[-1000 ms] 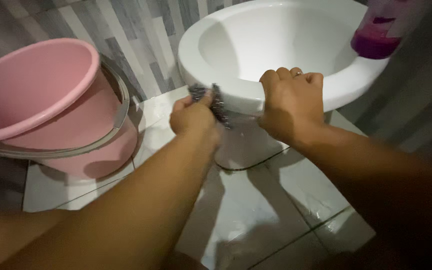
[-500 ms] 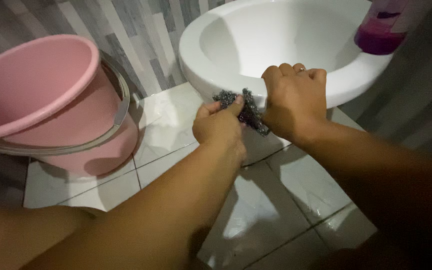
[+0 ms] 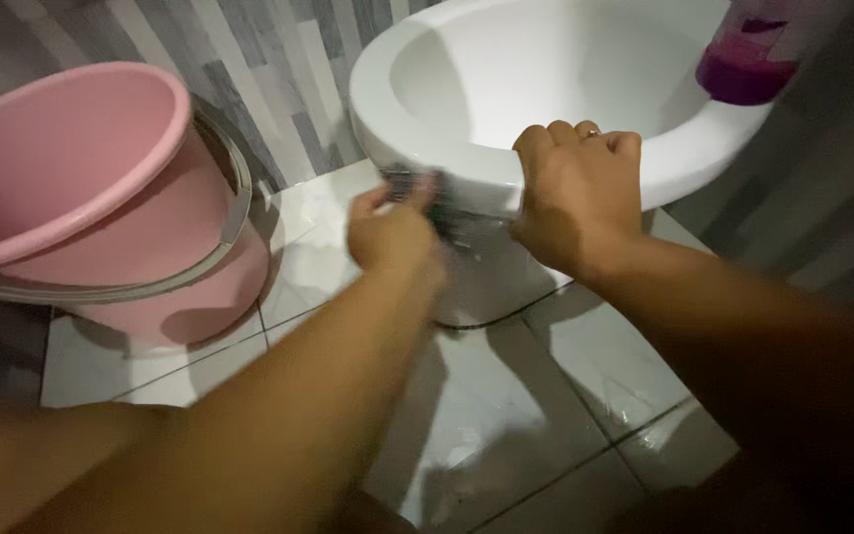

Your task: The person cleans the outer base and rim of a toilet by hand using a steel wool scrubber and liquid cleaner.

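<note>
Hands first, as I saw them: left hand (image 3: 392, 235) clenched a grey steel scouring pad (image 3: 425, 194) against the outer front of the white toilet bowl (image 3: 467, 178), right hand (image 3: 577, 198) gripped the rim just beside it, pink bucket (image 3: 81, 188) on white floor tiles (image 3: 506, 415) at left, purple bottle (image 3: 743, 59) at the far rim.

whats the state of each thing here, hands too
left hand: closed on the steel scourer, blurred
steel scourer: pressed under the bowl's outer rim
right hand: gripping the rim
toilet bowl: white, no seat in view
pink bucket: upright, handle down
purple bottle: resting on the rim
</note>
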